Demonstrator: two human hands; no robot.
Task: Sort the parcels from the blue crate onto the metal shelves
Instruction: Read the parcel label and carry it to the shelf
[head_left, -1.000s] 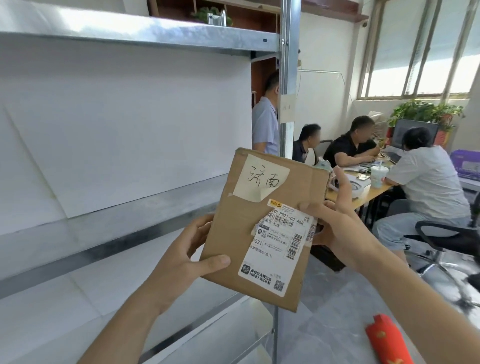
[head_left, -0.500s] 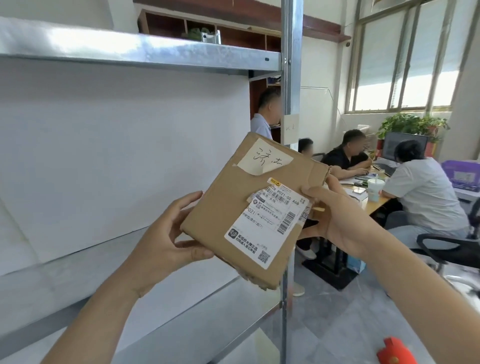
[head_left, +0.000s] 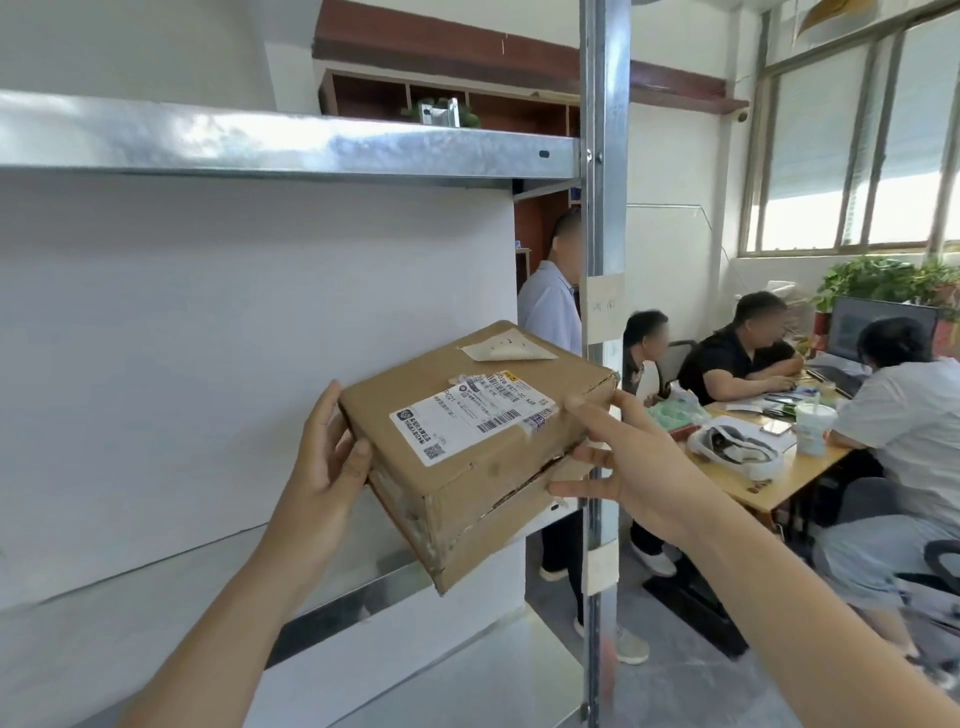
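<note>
Left of the upright post (head_left: 602, 218), the left hand (head_left: 324, 467) grips the near-left end of the box (head_left: 483, 447), thumb on the side face and fingers wrapped behind. The box is held in the air, tilted with one corner down, in front of the white backing and above the lower shelf (head_left: 197, 587); it does not rest on any shelf. The upper shelf (head_left: 291, 148) runs above it. Right of the box, the right hand (head_left: 631, 465) steadies its right end with spread fingertips, not a closed grasp.

Risk, as judged: the box's front seam is torn and gaping, so pressure there could open it further. The right hand's light contact and the tilt could let the box slip before it reaches a shelf.

Writing: a white shipping label (head_left: 467, 418) bears barcodes, a QR code and "2021"; the rest is too small to read. A peeling paper tag on the box and a note on the post carry handwriting that is illegible.
</note>
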